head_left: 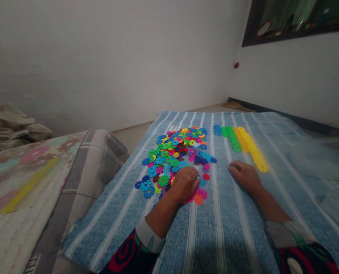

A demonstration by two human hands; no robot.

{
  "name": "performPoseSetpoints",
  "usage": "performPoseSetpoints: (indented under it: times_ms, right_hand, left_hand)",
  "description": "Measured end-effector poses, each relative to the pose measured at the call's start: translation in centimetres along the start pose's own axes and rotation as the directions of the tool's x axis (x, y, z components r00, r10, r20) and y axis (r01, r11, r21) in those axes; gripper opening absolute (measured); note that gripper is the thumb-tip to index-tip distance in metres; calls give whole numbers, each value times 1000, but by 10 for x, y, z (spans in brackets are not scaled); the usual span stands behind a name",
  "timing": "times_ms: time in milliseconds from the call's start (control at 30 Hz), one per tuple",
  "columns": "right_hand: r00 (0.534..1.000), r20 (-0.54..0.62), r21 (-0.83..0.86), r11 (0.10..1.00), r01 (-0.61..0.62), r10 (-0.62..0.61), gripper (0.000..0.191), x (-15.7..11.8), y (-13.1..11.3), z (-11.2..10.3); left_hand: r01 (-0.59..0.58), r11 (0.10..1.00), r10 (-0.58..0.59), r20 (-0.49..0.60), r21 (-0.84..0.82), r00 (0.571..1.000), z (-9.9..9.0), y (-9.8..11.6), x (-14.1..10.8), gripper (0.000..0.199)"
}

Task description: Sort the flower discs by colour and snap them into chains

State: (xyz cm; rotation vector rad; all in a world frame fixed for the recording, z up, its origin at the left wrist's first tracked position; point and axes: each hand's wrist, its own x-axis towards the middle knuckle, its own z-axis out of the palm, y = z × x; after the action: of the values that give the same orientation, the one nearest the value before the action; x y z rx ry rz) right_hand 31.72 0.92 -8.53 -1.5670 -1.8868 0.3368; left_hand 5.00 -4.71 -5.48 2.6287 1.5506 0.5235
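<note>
A spread pile of flower-shaped plastic discs [163, 180] in many colours lies on a blue-and-white striped cloth. My left hand [186, 183] is over the near right part of the pile, its fingers curled down among the discs. What those fingers pinch, if anything, is hidden. To the right, my right hand [245, 176] rests low over the cloth with fingers curled in, and I cannot see inside it. Beyond it are sorted rows of discs: a short blue row [217, 130], green rows [234, 140], an orange row [240, 140] and a long yellow row [253, 149].
The striped cloth [124, 213] covers the work surface. Clear plastic packaging [323, 160] lies at the right edge. On the left stands another surface with a flowered cover [29, 179] and a yellow strip. Behind are white walls [129, 57] and a dark-framed window [297, 23].
</note>
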Motion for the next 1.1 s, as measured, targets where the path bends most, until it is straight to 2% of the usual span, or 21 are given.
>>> performPoseSetpoints:
  times_ms: [200,367,567,633,800,967,1100]
  right_hand:
    - [1000,0,5,1000,-2,2,31,2,1,0]
    - [1000,15,16,1000,12,-12,29,4,1,1]
    - [1000,8,30,999,-13,13,29,5,0,2]
    - [1000,3,40,999,-17,17,29,5,0,1]
    - [1000,0,45,999,-2,2,29,3,0,0]
    - [1000,0,29,1000,-12,12,29,2,1,1]
    - [1000,4,19,1000,-9,9,31,1,3,2]
  left_hand:
    - [174,984,-174,2,43,985,-12,-23,3,12]
    - [184,982,-184,-16,42,983,-13,-29,3,16]
    - [180,983,-184,-148,-43,972,-17,-31,1,20]
    - [206,977,-213,-154,-56,965,-24,-32,-5,21]
    - [337,941,-334,-163,-11,928,-45,-48,-40,23]
    - [524,846,-510,-142,94,848,-67,-69,-93,27]
    - [628,757,-618,-115,181,778,-76,-71,-119,29]
